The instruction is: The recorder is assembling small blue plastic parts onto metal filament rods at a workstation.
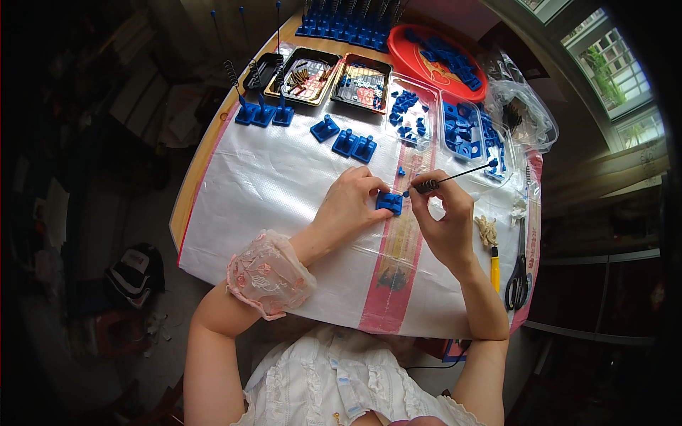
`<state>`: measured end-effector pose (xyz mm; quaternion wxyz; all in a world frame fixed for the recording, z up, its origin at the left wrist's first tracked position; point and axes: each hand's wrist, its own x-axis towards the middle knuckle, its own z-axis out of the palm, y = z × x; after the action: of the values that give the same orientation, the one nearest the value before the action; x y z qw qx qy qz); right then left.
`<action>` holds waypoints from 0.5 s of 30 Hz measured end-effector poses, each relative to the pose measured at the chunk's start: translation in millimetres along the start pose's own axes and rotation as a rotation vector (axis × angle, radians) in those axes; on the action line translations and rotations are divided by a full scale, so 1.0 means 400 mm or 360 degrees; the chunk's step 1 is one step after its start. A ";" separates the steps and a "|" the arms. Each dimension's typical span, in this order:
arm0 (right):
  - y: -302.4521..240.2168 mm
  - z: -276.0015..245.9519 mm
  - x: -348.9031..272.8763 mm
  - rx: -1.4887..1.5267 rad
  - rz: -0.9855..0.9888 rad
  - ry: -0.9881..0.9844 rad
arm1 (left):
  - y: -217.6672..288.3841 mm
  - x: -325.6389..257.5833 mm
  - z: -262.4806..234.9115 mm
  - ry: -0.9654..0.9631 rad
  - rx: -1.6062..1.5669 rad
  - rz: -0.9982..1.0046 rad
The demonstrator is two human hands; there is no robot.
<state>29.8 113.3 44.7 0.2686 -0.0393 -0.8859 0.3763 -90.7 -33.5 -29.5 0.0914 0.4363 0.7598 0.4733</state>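
My left hand [346,202] is closed, thumb and fingers pinching a small blue plastic base [388,204] against the table cover. Just to its right, my right hand [446,220] grips a thin dark rod [462,172] with a coiled spring near the fingers and a blue ball at its far end. The rod's near end, with a small blue tip, is close beside the base; whether they touch I cannot tell. A tiny blue piece [401,171] lies just beyond. Farther off stand several more blue bases [346,143] without rods.
At far left, blue bases [263,115] carry upright sprung rods. Black trays [331,91] of small parts, clear tubs [435,142] and a red basin [406,53] of blue pieces line the back. A plastic bag [529,106], yellow-handled tool [495,273] and black scissors [516,287] lie right.
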 end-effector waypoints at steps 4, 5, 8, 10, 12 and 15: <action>0.000 0.000 -0.001 -0.0018 -0.0037 0.0001 | -0.003 0.002 0.003 0.0003 -0.0003 0.0015; 0.001 0.000 0.000 -0.0022 -0.0049 0.0000 | -0.002 0.002 0.003 0.0003 -0.0005 0.0015; 0.000 0.000 0.001 -0.0024 -0.0050 -0.0014 | -0.002 0.001 0.003 0.0003 -0.0009 0.0012; -0.001 0.001 0.002 -0.0027 -0.0048 -0.0024 | -0.003 0.001 0.002 -0.0001 -0.0008 0.0009; 0.000 0.000 0.003 -0.0036 -0.0054 -0.0032 | -0.002 0.002 0.002 0.0001 -0.0006 0.0015; 0.004 0.002 0.002 -0.0047 -0.0044 -0.0041 | 0.000 0.001 0.001 0.0000 0.0008 0.0009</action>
<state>28.5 114.2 43.5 0.2618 -0.0264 -0.8952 0.3598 -90.6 -32.8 -29.5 0.0890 0.4387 0.7597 0.4718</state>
